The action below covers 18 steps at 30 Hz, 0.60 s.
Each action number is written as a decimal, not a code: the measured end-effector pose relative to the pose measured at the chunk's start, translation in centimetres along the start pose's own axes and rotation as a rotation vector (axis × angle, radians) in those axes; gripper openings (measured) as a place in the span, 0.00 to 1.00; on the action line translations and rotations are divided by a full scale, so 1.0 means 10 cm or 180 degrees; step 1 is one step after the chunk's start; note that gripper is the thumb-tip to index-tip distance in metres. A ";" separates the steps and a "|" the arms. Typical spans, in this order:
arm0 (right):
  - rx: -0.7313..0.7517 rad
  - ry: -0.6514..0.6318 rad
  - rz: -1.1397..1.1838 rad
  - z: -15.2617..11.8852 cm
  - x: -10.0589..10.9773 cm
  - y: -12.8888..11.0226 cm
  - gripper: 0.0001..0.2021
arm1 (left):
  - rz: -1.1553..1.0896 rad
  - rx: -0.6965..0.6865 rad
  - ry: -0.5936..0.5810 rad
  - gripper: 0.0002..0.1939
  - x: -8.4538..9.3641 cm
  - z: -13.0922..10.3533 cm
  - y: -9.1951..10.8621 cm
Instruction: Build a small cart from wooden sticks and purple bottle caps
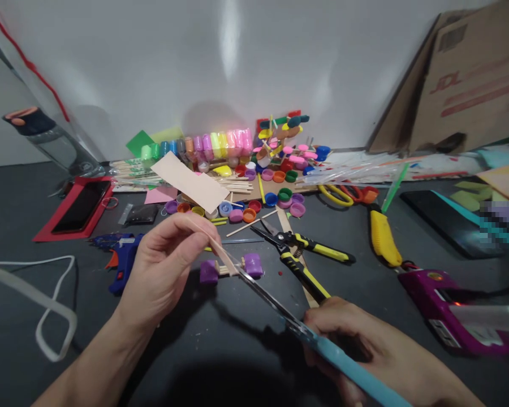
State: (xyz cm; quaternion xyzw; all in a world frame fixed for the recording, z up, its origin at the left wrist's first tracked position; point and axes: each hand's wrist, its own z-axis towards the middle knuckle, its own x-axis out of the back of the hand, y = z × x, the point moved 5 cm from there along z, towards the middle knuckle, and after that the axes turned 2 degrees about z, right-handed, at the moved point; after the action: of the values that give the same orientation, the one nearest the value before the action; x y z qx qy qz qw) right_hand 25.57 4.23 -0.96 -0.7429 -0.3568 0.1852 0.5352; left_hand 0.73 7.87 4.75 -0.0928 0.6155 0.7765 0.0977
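Note:
Between its thumb and fingers, my left hand (pixel 165 260) pinches a narrow strip of pale peach paper (pixel 226 260), seen almost edge-on. My right hand (pixel 352 339) is wrapped round the light blue handles of a pair of scissors (pixel 275 302). The blades point up and left and meet the strip's lower end; whether they are cutting into it I cannot tell. Below the strip lie two purple blocks (pixel 253 265) joined by short sticks. Yellow-and-black pruning shears (pixel 297 249) rest just beyond my right hand, over a wooden stick (pixel 286 220).
Another pale peach paper piece (pixel 190 181) lies over craft supplies at the back, near colourful jar lids (pixel 249 215). On the left are a blue glue gun (pixel 127 257), a phone (pixel 81 206) and a water bottle (pixel 55 141). A yellow cutter (pixel 384 237) and purple device (pixel 432 299) lie right.

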 end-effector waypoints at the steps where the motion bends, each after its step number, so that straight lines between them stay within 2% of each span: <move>1: 0.0035 0.0008 -0.0061 0.00 0.03 -0.03 0.16 | -0.0058 -0.0043 0.0107 0.06 0.02 0.01 0.01; 3: 0.0114 0.0186 -0.0192 0.01 0.12 -0.09 0.20 | -0.0155 -0.0109 0.0229 0.06 0.05 0.02 0.04; 4: 0.0142 0.0407 -0.0312 0.02 0.20 -0.12 0.20 | -0.0178 -0.0123 0.0226 0.06 0.05 0.03 0.04; 6: 0.0038 0.1157 -0.0901 0.03 0.39 -0.14 0.19 | -0.0148 -0.0043 0.0125 0.06 0.04 0.03 0.03; 8: -0.0480 0.2196 -0.2121 -0.03 0.61 -0.16 0.17 | -0.0036 0.0144 -0.0006 0.07 0.01 0.03 -0.02; 10: -0.1368 0.2904 -0.3318 -0.13 0.78 -0.15 0.16 | 0.0070 0.0350 -0.0106 0.06 -0.02 0.02 -0.08; 12: -0.2032 0.3084 -0.3806 -0.21 0.89 -0.13 0.17 | 0.0076 0.0480 -0.0215 0.06 -0.05 0.00 -0.13; 13: -0.2211 0.3075 -0.3861 -0.24 0.92 -0.11 0.18 | 0.0053 0.0532 -0.0260 0.06 -0.06 -0.01 -0.14; 18: -0.2400 0.3030 -0.3865 -0.31 1.01 -0.11 0.17 | 0.0080 0.0787 -0.0280 0.05 -0.06 -0.05 -0.22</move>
State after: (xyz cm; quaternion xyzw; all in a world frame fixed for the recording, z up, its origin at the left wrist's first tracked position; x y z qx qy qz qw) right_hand 34.11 9.72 2.21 -0.5501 -0.4678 -0.5958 0.3517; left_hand 1.87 7.82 2.67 -0.0382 0.7028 0.6992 0.1256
